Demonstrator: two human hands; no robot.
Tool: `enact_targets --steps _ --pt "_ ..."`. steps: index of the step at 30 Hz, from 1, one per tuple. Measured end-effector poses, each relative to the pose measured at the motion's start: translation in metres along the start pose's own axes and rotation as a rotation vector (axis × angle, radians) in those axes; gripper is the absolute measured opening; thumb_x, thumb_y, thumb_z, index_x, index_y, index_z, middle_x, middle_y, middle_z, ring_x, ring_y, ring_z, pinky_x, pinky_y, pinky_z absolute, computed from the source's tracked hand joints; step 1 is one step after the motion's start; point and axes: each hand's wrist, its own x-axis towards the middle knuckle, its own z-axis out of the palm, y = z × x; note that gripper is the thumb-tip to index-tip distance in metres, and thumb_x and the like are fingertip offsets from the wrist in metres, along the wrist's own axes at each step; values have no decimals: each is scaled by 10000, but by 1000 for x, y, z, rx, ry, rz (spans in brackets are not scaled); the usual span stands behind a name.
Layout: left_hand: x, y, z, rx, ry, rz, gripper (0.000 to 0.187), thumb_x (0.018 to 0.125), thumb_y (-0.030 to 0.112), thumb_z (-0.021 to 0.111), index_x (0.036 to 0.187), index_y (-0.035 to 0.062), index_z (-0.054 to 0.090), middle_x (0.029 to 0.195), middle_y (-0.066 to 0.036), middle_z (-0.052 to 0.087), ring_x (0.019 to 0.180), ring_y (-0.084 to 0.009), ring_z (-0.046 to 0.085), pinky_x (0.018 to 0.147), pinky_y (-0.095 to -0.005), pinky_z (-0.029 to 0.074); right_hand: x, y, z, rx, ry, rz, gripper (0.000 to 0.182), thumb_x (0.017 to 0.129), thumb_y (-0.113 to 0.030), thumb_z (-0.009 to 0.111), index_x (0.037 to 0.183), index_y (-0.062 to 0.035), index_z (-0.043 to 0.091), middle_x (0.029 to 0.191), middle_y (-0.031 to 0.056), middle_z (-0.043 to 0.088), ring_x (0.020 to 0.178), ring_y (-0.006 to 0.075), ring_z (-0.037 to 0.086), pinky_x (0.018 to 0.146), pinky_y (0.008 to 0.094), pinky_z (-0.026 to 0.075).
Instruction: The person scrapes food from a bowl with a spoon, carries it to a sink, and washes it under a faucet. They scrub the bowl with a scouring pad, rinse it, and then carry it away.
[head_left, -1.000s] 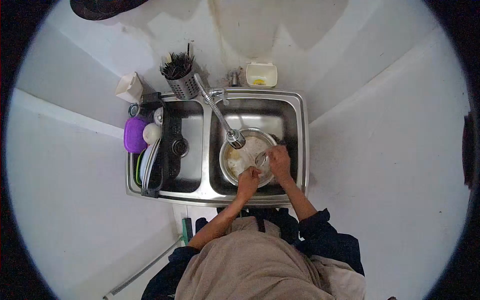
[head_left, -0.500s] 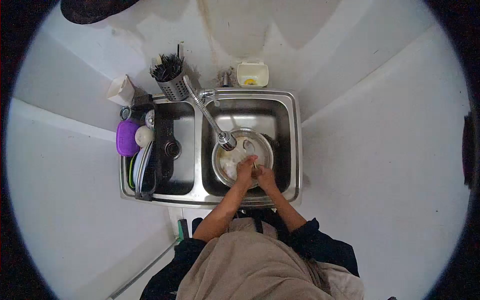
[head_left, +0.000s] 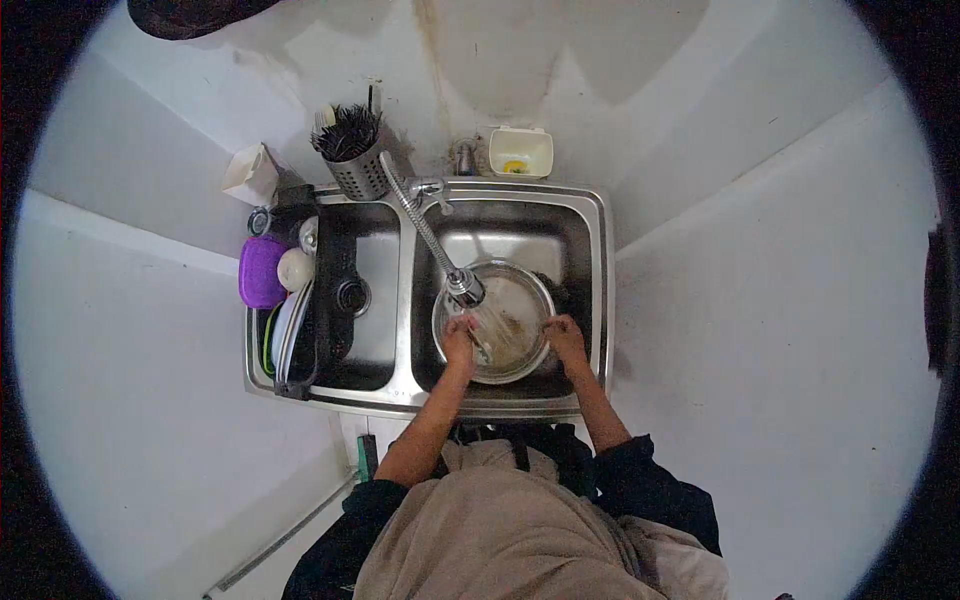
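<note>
A round metal bowl (head_left: 545, 300) sits in the right sink basin with cloudy water in it. My left hand (head_left: 459, 342) is over the bowl's left side, its fingers closed on a slim, shiny utensil (head_left: 483, 352) whose kind I cannot make out. At the bowl's right edge, my right hand (head_left: 566, 341) has its fingers curled on the rim. Water streams from the flexible faucet (head_left: 465, 288) into the bowl between my hands.
Left of the basins, a dish rack (head_left: 298, 388) holds plates and a purple container (head_left: 262, 272). Behind the sink stand a perforated cutlery holder (head_left: 362, 178) full of utensils and a white tub (head_left: 522, 150) with something yellow inside. A dark scrubber-like thing lies behind the bowl.
My hands have moved apart, the left to the bowl's left side and the right to its rim. Water now runs from the faucet. The view has shifted slightly.
</note>
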Motion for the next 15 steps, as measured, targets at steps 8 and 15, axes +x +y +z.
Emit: enact_targets --steps 8,15 --pt "-47 11 20 74 67 -112 138 903 124 499 862 5 557 766 -52 591 698 -151 573 673 -260 466 90 -110 31 246 -45 -35 218 807 -215 621 903 -32 550 786 42 569 704 130 547 655 266 461" --pt "-48 9 20 42 62 -149 87 888 73 503 857 13 558 750 -42 585 679 -157 560 658 -284 463 212 -198 60 -241 160 -540 306 857 -284 561 961 3 562 880 108 604 795 219 578 712 341 454"
